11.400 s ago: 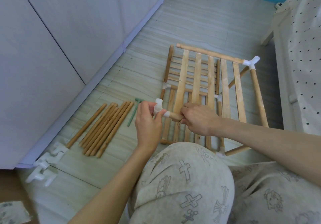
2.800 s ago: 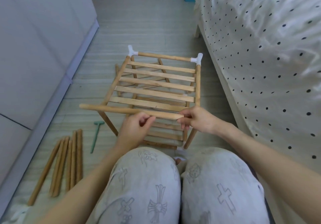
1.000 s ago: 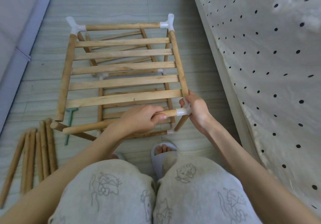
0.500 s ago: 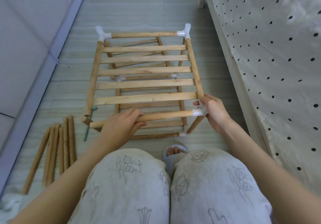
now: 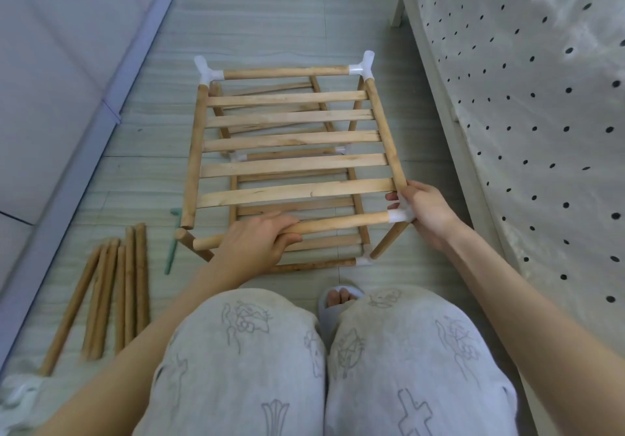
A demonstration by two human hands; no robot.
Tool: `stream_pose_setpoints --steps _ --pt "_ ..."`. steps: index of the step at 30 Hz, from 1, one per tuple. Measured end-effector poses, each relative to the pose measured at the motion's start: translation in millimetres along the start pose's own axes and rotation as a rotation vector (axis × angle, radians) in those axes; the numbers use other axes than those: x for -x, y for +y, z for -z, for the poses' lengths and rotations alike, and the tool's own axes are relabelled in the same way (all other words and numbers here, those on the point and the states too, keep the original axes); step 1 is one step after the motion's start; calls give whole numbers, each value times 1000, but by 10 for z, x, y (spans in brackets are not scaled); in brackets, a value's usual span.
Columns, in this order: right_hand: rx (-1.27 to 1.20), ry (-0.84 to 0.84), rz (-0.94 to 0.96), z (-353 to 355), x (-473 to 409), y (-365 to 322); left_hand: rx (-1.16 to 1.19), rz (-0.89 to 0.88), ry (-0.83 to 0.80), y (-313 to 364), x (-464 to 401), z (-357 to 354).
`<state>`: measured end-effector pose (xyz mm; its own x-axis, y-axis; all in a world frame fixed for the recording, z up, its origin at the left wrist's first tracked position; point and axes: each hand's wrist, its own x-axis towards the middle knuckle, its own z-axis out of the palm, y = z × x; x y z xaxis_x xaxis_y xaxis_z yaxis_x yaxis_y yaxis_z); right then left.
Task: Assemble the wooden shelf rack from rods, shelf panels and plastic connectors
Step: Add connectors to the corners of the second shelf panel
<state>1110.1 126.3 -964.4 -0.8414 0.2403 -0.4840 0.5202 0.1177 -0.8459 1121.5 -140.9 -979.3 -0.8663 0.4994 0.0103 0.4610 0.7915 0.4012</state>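
The half-built wooden shelf rack (image 5: 291, 151) stood on the pale tiled floor (image 5: 270, 13), and everything else sat around it. The left hand (image 5: 257, 243) was at the rack's near edge, its grip curled round a loose round wooden rod (image 5: 338, 223) that lay across the front. That rod's right end sat in a white plastic corner connector (image 5: 399, 215) at the rack's near right corner, and the right hand (image 5: 427, 210) had its grip clamped on that connector, fingers wrapped over the joint. The rod's left end hung free, just beside the rack's near left post top (image 5: 181, 233), not joined. The slatted top shelf panel (image 5: 294, 165) lay between the rack's side rails, with two more white connectors at the far corners, left (image 5: 204, 68) and right (image 5: 365, 65). A lower slatted shelf showed through the gaps. To the rack's left, a bundle of spare wooden rods (image 5: 111, 287) lay on the floor, well apart from it. A small green plastic tool (image 5: 171, 249) lay between that bundle and the rack. To the rack's right ran a white dotted bedspread (image 5: 524, 114). Nearer than the rack were knees in grey printed trousers (image 5: 321, 368).
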Motion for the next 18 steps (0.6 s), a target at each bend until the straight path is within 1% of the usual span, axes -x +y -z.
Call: stream_pose_setpoints --steps 2,4,6,8,10,13,16,18 --pt "178 61 14 3 20 -54 -28 -27 17 -2 40 -9" --pt "487 176 84 -11 90 -88 -67 -50 16 -63 101 -6" --pt "819 252 244 -72 212 -102 -86 -73 19 -158 217 52" --pt "1059 226 403 -219 356 -129 -95 -104 72 -283 352 112" --pt "1154 113 522 -429 472 -241 -115 -83 97 -369 477 200" --pt "1160 -140 615 -824 568 -554 -46 4 107 -464 687 327" --pt "1246 -420 699 -1266 655 -897 7 93 215 -562 1025 430" --pt "1330 -563 766 -1646 743 -1076 24 180 295 -672 1275 438"
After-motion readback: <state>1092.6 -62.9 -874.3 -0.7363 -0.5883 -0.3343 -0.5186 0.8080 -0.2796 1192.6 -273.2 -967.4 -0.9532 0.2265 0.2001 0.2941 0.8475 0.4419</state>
